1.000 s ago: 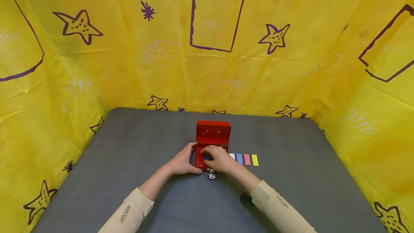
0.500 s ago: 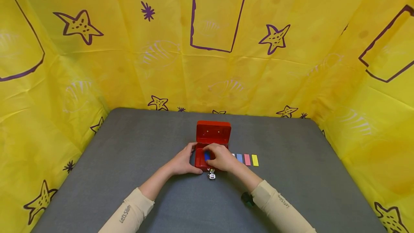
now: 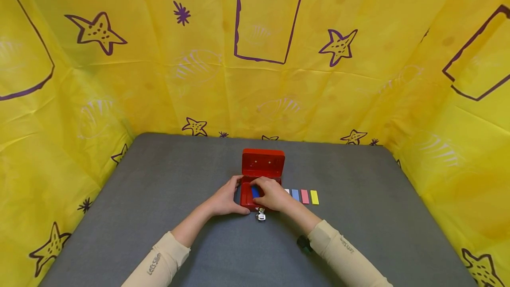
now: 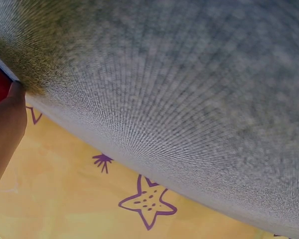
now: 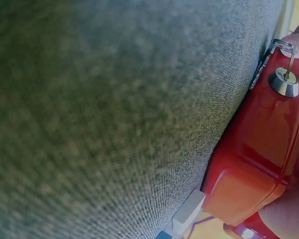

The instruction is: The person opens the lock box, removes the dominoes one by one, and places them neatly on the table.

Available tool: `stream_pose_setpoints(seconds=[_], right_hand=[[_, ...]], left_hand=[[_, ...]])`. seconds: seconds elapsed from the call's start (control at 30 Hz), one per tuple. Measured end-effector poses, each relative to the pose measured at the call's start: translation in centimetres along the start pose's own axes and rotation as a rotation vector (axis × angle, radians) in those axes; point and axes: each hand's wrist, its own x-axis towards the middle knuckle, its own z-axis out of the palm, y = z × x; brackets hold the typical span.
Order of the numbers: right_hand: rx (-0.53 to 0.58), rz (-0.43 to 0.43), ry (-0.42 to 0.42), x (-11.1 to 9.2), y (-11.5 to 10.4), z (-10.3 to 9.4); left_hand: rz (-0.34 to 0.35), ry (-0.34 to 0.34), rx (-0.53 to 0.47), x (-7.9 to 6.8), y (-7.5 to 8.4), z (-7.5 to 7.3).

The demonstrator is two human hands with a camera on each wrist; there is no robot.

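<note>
A red metal cash box (image 3: 247,200) stands on the grey table with its lid (image 3: 263,163) raised. Keys (image 3: 260,215) hang from the lock on its front, and one key sits in the lock cylinder (image 5: 285,82) in the right wrist view. My left hand (image 3: 225,198) grips the box's left side, thumb at the front corner. Inside the box, my right hand (image 3: 271,194) pinches a dark blue block (image 3: 255,191) between thumb and fingers. That hand covers the right part of the box's inside and some of the block.
Right of the box lies a row of small blocks: white (image 3: 287,191), light blue (image 3: 295,195), pink (image 3: 304,196) and yellow (image 3: 314,197). A yellow patterned cloth (image 3: 263,92) surrounds the table (image 3: 179,163) at the back and sides.
My right hand has shifted slightly right inside the box, and more of the dark blue block shows now. The left hand stays on the box's side.
</note>
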Motion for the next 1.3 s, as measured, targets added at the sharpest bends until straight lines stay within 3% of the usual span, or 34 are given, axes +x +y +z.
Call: stream_pose_setpoints(seconds=[0.37,0.7,1.0,1.3], right_hand=[[0.003,0.005,-0.006,-0.1,0.1,0.0],[0.067,-0.007,0.041,-0.8,0.5,-0.2],[0.202,0.052,0.075,-1.3,0.9,-0.5],[0.414,0.158,0.094,-2.1,0.8,-1.1]], left_hand=[[-0.009,-0.001,0.002,0.0,0.1,0.0],[-0.012,0.001,0.000,0.0,0.1,-0.1],[-0.012,0.001,0.004,0.0,0.1,-0.1],[-0.028,-0.003,-0.006,-0.1,0.2,0.0]])
